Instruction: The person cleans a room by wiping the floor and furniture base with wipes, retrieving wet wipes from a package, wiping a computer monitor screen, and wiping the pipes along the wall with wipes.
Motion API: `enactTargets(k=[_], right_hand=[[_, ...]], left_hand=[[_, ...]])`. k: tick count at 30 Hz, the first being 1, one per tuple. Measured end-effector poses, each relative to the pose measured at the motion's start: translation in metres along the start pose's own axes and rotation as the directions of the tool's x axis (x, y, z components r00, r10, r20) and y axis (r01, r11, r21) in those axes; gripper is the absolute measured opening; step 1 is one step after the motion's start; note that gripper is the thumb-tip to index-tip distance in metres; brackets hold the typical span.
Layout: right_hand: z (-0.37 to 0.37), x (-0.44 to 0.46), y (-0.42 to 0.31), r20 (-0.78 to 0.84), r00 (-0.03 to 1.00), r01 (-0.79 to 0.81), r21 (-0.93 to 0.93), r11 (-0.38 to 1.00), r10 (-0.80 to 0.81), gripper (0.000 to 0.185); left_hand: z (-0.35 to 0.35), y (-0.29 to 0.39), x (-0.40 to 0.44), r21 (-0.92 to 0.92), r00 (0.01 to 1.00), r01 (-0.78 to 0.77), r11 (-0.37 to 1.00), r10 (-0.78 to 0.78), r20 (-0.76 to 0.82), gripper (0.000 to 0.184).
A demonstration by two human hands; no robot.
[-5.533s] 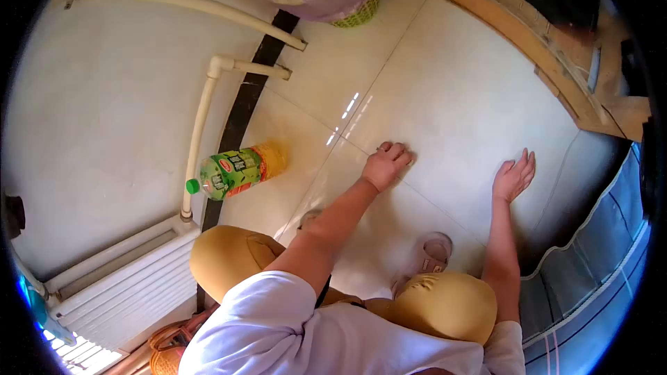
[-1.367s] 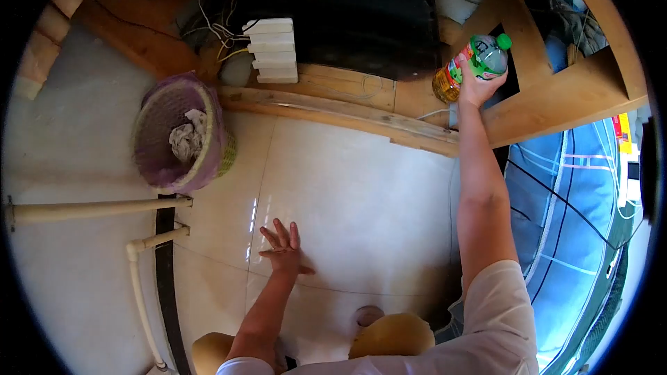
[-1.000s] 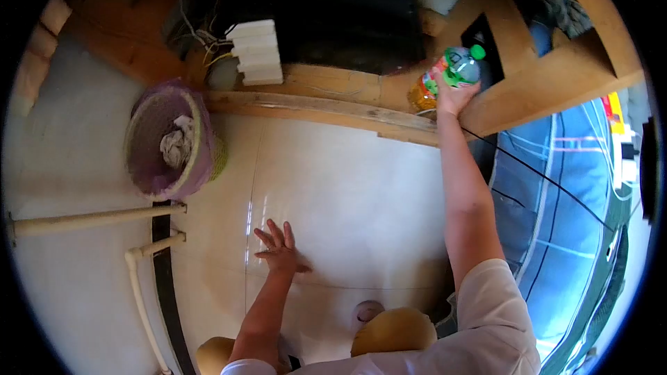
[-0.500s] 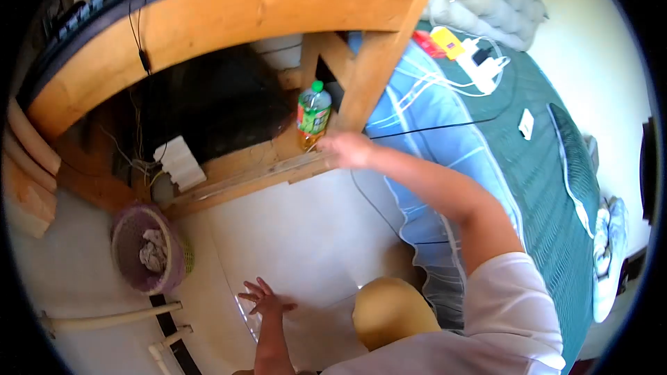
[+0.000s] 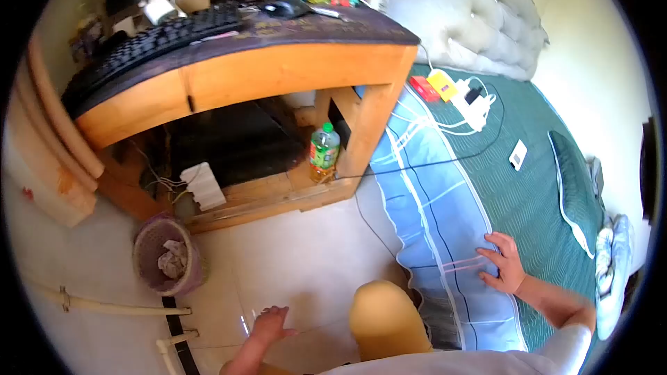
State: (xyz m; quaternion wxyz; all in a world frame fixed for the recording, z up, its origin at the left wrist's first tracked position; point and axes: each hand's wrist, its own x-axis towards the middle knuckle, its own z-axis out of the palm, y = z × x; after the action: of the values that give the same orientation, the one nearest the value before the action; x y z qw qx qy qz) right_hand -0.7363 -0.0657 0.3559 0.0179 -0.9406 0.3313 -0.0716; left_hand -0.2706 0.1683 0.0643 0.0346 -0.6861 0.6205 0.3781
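My right hand (image 5: 506, 265) rests on the edge of the bed, fingers apart, holding nothing. Under it lie the blue bed skirt (image 5: 424, 191) and the green bedspread (image 5: 531, 222). Low over the pale floor, my left hand (image 5: 269, 325) is empty, its thumb held away from the fingers. A plastic bottle (image 5: 324, 155) with a green cap and some amber liquid stands upright on the wooden ledge under the desk. A dark cable (image 5: 424, 164) runs from beside the bottle across the bed. My knee in yellow (image 5: 385, 319) is between the two hands.
The wooden desk (image 5: 292, 73) carries a keyboard (image 5: 174, 31) and a mouse (image 5: 285, 7). A white power strip (image 5: 203, 186) sits below it. At left stands a mesh waste basket (image 5: 167, 257) near pipes (image 5: 118, 309). Chargers, a yellow box (image 5: 442, 85) and cushions lie on the bed.
My right hand has left the bottle's base and come back to the bed edge. The left hand has dropped slightly. The view has tilted up, showing more of the desktop.
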Motion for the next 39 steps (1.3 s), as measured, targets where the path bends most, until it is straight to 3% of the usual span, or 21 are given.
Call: enactTargets(k=[2, 3, 5, 6, 7, 9, 10, 14, 16, 21, 25, 29, 30, 31, 33, 34, 35, 36, 37, 38, 39], right_hand=[[0.002, 0.001, 0.003, 0.039, 0.999, 0.017, -0.06, 0.998, -0.015, 0.047], [0.004, 0.0, 0.002, 0.068, 0.996, 0.069, -0.121, 0.99, -0.061, 0.044], [0.004, 0.003, 0.005, 0.12, 0.992, 0.046, -0.124, 0.991, -0.031, 0.04], [0.005, 0.007, 0.006, 0.11, 0.993, 0.047, -0.122, 0.991, -0.033, 0.039], [0.006, 0.005, 0.003, 0.103, 0.994, 0.038, -0.11, 0.993, -0.026, 0.039], [0.009, 0.002, 0.008, 0.149, 0.989, -0.013, -0.07, 0.997, 0.023, 0.04], [0.009, 0.002, 0.012, 0.135, 0.991, 0.018, -0.066, 0.998, -0.009, 0.04], [0.005, 0.001, 0.014, 0.101, 0.994, 0.051, -0.053, 0.997, -0.046, 0.04], [0.004, 0.004, 0.016, 0.076, 0.993, 0.096, -0.047, 0.994, -0.092, 0.041], [-0.005, 0.014, 0.007, 0.108, 0.992, 0.061, 0.006, 0.998, -0.062, 0.042], [0.005, 0.008, 0.004, 0.165, 0.985, 0.071, -0.098, 0.993, -0.054, 0.045], [-0.004, 0.011, -0.015, 0.178, 0.982, 0.087, -0.11, 0.99, -0.067, 0.041], [-0.005, 0.014, -0.012, 0.201, 0.98, 0.037, -0.154, 0.987, -0.005, 0.04], [-0.013, 0.021, -0.017, 0.205, 0.977, 0.094, -0.124, 0.988, -0.067, 0.04], [-0.033, 0.034, -0.022, 0.481, 0.873, -0.02, -0.137, 0.99, 0.084, 0.038], [-0.042, 0.045, -0.025, 0.617, 0.76, -0.139, -0.152, 0.979, 0.204, 0.038], [-0.053, 0.052, -0.03, 0.616, 0.769, -0.103, -0.149, 0.983, 0.173, 0.038], [-0.058, 0.059, -0.035, 0.728, 0.653, -0.144, -0.15, 0.978, 0.208, 0.039], [-0.062, 0.062, -0.04, 0.82, 0.519, -0.189, -0.166, 0.968, 0.242, 0.041], [-0.046, 0.053, -0.03, 0.856, 0.491, -0.16, -0.095, 0.983, 0.162, 0.042], [-0.018, 0.037, -0.017, 0.884, 0.459, -0.139, -0.025, 0.99, 0.087, 0.043]], left_hand=[[-0.009, 0.039, -0.026, -0.139, 0.948, -0.166, 0.976, 0.119, -0.294, 0.086], [-0.007, 0.043, -0.031, -0.153, 0.956, -0.185, 0.971, 0.141, -0.258, 0.086], [0.008, 0.062, -0.043, -0.049, 0.993, -0.036, 0.998, 0.03, -0.111, 0.079], [0.009, 0.074, -0.056, 0.19, 0.996, -0.019, 0.982, 0.036, -0.087, 0.072], [0.008, 0.082, -0.059, 0.181, 0.998, -0.039, 0.983, 0.048, -0.045, 0.072], [0.001, 0.103, -0.057, -0.061, 0.987, -0.138, 0.989, 0.143, 0.077, 0.073], [-0.002, 0.116, -0.056, -0.165, 0.995, -0.09, 0.982, 0.097, 0.034, 0.073], [0.01, 0.149, -0.057, -0.079, 1.0, -0.004, 0.997, 0.005, 0.009, 0.071], [0.041, 0.15, -0.056, -0.14, 0.993, -0.003, 0.99, 0.02, 0.117, 0.064], [0.1, 0.182, -0.105, -0.379, 0.999, -0.046, 0.924, 0.04, -0.025, 0.047], [0.047, 0.247, -0.195, -0.505, 0.999, -0.018, 0.863, -0.002, -0.039, 0.035], [-0.018, 0.289, -0.307, -0.588, 0.832, -0.098, 0.803, -0.258, -0.491, 0.027], [-0.038, 0.304, -0.333, -0.625, 0.79, -0.081, 0.777, -0.332, -0.515, 0.027], [-0.045, 0.311, -0.361, -0.642, 0.762, -0.044, 0.766, -0.389, -0.517, 0.027], [-0.052, 0.324, -0.41, -0.708, 0.748, 0.056, 0.704, -0.499, -0.437, 0.028], [-0.059, 0.323, -0.43, -0.729, 0.737, 0.043, 0.683, -0.514, -0.438, 0.025], [-0.07, 0.323, -0.45, -0.725, 0.675, 0.043, 0.688, -0.555, -0.486, 0.022], [-0.083, 0.321, -0.467, -0.669, 0.642, 0.174, 0.723, -0.598, -0.48, 0.022], [-0.099, 0.31, -0.479, -0.595, 0.513, 0.186, 0.782, -0.594, -0.619, 0.023], [-0.14, 0.304, -0.493, -0.571, 0.357, 0.285, 0.77, -0.638, -0.682, 0.025], [-0.157, 0.289, -0.51, -0.516, 0.299, 0.399, 0.758, -0.64, -0.708, 0.037]])
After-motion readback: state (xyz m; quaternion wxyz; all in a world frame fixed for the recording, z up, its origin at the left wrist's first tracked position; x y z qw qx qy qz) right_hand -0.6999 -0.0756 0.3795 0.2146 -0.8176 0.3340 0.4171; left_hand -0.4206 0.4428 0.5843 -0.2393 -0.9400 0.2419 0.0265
